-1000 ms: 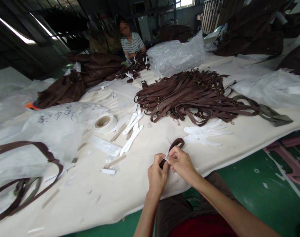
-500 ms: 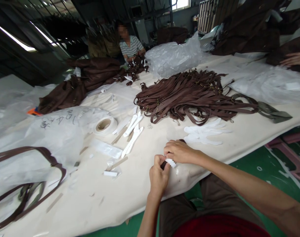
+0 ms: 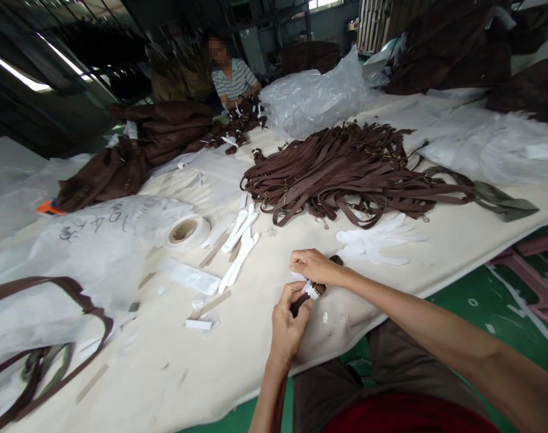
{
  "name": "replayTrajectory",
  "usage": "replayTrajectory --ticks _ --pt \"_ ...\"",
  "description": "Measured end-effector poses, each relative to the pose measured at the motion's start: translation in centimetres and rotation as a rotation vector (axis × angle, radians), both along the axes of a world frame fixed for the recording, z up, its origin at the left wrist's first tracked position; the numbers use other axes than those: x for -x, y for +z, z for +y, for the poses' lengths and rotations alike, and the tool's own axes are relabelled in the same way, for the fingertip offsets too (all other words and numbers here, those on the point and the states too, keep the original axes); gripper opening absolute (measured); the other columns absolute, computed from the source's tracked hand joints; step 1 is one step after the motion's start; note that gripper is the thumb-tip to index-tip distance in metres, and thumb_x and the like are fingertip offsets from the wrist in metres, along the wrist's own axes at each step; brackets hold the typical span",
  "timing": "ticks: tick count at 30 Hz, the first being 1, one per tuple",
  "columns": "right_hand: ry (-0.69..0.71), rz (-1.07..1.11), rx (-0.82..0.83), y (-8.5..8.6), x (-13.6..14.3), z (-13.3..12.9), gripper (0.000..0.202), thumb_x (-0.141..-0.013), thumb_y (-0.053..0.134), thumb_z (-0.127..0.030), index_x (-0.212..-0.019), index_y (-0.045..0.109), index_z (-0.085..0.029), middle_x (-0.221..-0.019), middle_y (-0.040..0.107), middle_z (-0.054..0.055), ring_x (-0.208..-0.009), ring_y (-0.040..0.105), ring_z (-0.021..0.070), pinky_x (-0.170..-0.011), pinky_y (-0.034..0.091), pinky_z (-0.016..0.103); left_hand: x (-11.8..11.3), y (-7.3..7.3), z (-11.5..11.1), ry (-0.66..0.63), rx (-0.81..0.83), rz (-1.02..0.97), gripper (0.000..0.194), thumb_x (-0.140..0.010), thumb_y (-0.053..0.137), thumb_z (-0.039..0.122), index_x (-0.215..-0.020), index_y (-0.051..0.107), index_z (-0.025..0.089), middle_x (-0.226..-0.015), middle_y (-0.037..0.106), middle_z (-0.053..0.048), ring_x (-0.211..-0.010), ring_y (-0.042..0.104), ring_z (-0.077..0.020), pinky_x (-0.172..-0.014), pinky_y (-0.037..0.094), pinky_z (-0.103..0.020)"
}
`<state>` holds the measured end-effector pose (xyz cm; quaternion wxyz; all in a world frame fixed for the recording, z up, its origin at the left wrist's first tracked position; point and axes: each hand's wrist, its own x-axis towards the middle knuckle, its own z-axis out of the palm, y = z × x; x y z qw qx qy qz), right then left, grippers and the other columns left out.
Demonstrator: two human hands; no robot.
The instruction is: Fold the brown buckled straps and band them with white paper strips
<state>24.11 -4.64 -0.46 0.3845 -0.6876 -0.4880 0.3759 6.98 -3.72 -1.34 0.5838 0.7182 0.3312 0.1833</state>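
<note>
Near the table's front edge, my left hand (image 3: 290, 316) grips a rolled brown strap (image 3: 319, 289) with a bit of gold-coloured metal on it. A white toothed strip (image 3: 310, 290) is wrapped round the strap. Just above, my right hand (image 3: 316, 266) pinches the white strip's end, which shows below its fingertips. More of the brown roll sticks out behind my right hand. Similar white toothed strips (image 3: 240, 262) lie loose to the left. A pair of white gloves (image 3: 377, 243) rests flat beyond my right hand.
A heap of brown straps (image 3: 328, 174) with metal clips covers the table's middle. On the left are a tape roll (image 3: 186, 233), plastic bags (image 3: 102, 240) and a looped strap (image 3: 100, 300). A person in a striped shirt (image 3: 234, 80) sits across the table. A pink stool (image 3: 526, 276) stands at right.
My right hand has moved slightly up and left, drawing the white strip's end away from the roll. More of the strap and its metal shows. The view has shifted a little.
</note>
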Motion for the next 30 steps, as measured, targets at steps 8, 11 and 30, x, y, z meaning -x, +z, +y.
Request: replayTrajectory --ticks 8,11,30 --pt "-0.161 0.068 0.042 -1.7 0.4 0.7 0.013 -0.084 0.056 -0.017 -0.072 0.062 -0.018 -0.056 0.051 -0.006 -0.058 0.050 0.0113 -0.060 0.037 0.021 -0.3 -1.5 0.2 0.070 0.058 0.013 0.025 -0.086 0.065 0.041 -0.086 0.071 0.016 -0.077 0.072 -0.001 -0.072 0.061 -0.0160 -0.072 0.046 -0.026" --pt "-0.243 0.070 0.051 -1.9 0.4 1.1 0.015 -0.082 0.057 -0.016 -0.068 0.062 -0.019 -0.058 0.055 -0.004 -0.063 0.054 0.0129 -0.065 0.041 0.022 -0.1 -1.6 0.2 0.063 0.042 0.020 0.027 -0.086 0.064 0.042 -0.088 0.072 0.016 -0.072 0.069 0.000 -0.066 0.058 -0.0148 -0.068 0.045 -0.025" --pt "-0.654 0.224 -0.434 1.5 -1.4 -5.8 0.030 -0.086 0.054 -0.047 -0.089 0.062 -0.019 -0.080 0.067 0.004 -0.071 0.062 0.0165 -0.072 0.051 0.031 -0.4 2.0 0.9 0.366 0.944 -0.406 0.034 -0.083 0.070 0.034 -0.111 0.064 0.016 -0.093 0.076 -0.011 -0.061 0.067 -0.0134 -0.053 0.056 -0.022"
